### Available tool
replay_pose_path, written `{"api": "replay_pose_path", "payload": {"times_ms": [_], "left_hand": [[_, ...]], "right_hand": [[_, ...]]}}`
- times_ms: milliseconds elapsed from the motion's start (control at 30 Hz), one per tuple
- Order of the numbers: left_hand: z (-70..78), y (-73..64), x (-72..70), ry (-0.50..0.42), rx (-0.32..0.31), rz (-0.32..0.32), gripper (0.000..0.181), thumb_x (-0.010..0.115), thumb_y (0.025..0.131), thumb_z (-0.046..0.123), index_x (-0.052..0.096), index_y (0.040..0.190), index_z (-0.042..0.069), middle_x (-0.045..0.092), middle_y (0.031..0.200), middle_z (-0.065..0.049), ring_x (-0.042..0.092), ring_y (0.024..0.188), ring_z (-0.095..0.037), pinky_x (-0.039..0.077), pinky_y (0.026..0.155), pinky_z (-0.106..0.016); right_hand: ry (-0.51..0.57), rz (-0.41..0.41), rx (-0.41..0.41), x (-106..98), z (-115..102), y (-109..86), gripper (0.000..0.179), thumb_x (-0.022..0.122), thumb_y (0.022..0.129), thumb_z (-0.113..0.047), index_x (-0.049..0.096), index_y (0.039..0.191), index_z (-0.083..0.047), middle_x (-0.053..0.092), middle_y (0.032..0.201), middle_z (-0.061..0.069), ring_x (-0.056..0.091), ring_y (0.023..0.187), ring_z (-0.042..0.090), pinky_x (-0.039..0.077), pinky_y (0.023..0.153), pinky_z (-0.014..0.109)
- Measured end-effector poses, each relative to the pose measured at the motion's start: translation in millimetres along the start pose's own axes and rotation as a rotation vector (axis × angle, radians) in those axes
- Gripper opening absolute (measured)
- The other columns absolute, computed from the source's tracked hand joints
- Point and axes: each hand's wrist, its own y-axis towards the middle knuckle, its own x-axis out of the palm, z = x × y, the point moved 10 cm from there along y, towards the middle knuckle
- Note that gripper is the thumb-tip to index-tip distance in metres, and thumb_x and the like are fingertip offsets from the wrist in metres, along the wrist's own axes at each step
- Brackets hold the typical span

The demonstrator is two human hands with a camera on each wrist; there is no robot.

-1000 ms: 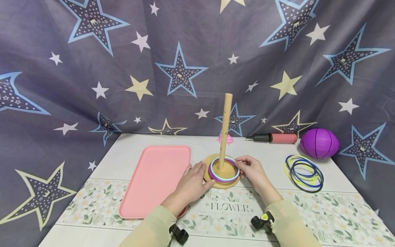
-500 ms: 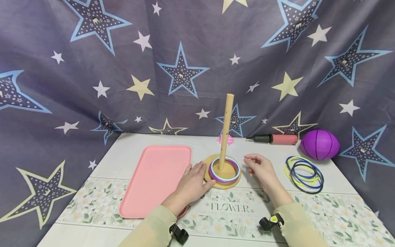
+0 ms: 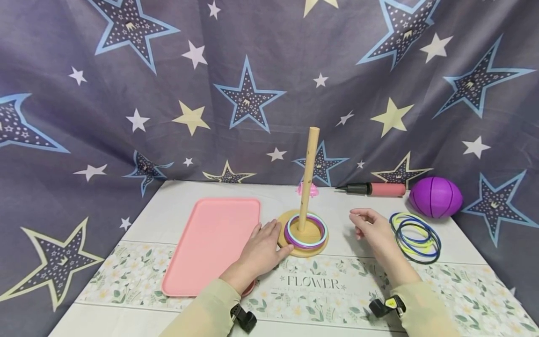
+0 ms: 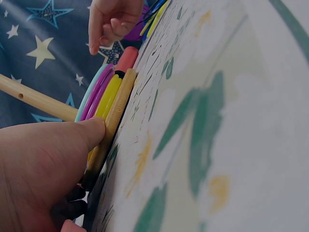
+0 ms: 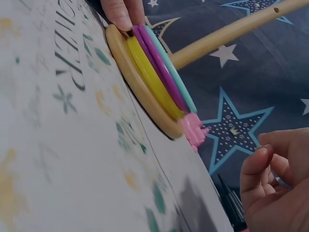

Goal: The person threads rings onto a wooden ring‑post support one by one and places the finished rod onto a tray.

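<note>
A wooden ring-toss stand has a round base (image 3: 312, 235) and an upright post (image 3: 309, 175). Around the post lies a stack of rings: a turquoise ring (image 5: 171, 67) on top, purple rings (image 5: 161, 67) under it and yellow rings (image 5: 152, 77) lowest. My left hand (image 3: 262, 250) rests at the left edge of the base, its thumb against the rim and lowest rings in the left wrist view. To the right of the stand, above the table, my right hand (image 3: 375, 234) has loosely curled fingers with nothing in them.
Loose yellow, blue and black rings (image 3: 439, 250) overlap right of my right hand. A pink tray (image 3: 214, 243) lies left. Along the back are a pink toy (image 3: 313, 190), a red-handled pump (image 3: 385, 189) and a purple ball (image 3: 435, 196). A starred cloth (image 3: 269, 42) hangs behind.
My right hand has left the ring stack and moved right, towards the loose rings. My left hand and the stacked rings have stayed where they were.
</note>
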Motion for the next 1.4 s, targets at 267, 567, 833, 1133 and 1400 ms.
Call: {"api": "replay_pose_path", "payload": {"times_ms": [267,567,833,1133,1400], "left_hand": [[-0.5,0.3,-0.1,0.015,-0.01,-0.008,0.084,0.059,0.111,0.058,0.044,0.165,-0.006,0.041,0.172,-0.023,0.034,0.163,-0.035,0.015,0.136,-0.055],[-5.2,2.4,4.9,-0.007,-0.004,0.006,0.086,0.06,0.11,0.058,0.044,0.165,-0.006,0.04,0.173,-0.023,0.033,0.164,-0.036,0.013,0.137,-0.054],[-1.7,0.3,0.5,0.018,-0.007,-0.007,0.084,0.059,0.111,0.057,0.045,0.165,-0.006,0.042,0.172,-0.023,0.034,0.163,-0.035,0.016,0.136,-0.054],[-2.2,1.0,1.3,0.01,-0.003,0.006,0.084,0.061,0.11,0.056,0.045,0.164,-0.007,0.043,0.171,-0.024,0.036,0.162,-0.037,0.017,0.136,-0.055],[-3.0,1.3,2.5,-0.018,0.003,0.014,0.085,0.061,0.11,0.056,0.045,0.164,-0.008,0.042,0.171,-0.025,0.035,0.162,-0.038,0.015,0.136,-0.055]], "right_hand": [[-0.053,0.033,-0.008,-33.4,-0.7,-4.8,0.044,0.07,0.111,-0.026,0.062,0.144,0.003,0.064,0.089,0.0,0.06,0.073,0.009,0.059,0.064,0.025],[0.022,0.111,-0.002,-82.8,4.2,-11.0,0.013,0.073,0.11,-0.021,0.073,0.122,-0.017,0.065,0.085,-0.006,0.059,0.069,0.009,0.056,0.058,0.024],[0.107,0.177,-0.005,-119.4,14.1,-22.3,0.009,0.077,0.107,-0.02,0.078,0.112,-0.027,0.067,0.086,-0.007,0.059,0.07,0.01,0.055,0.057,0.022],[0.131,0.252,0.031,-156.0,33.2,-34.2,0.008,0.078,0.106,-0.018,0.079,0.107,-0.025,0.068,0.085,-0.007,0.06,0.07,0.009,0.057,0.058,0.021],[0.217,0.304,0.069,-182.8,50.8,-38.6,0.016,0.076,0.107,-0.013,0.081,0.102,-0.028,0.07,0.084,-0.006,0.061,0.07,0.01,0.055,0.056,0.021]]}}
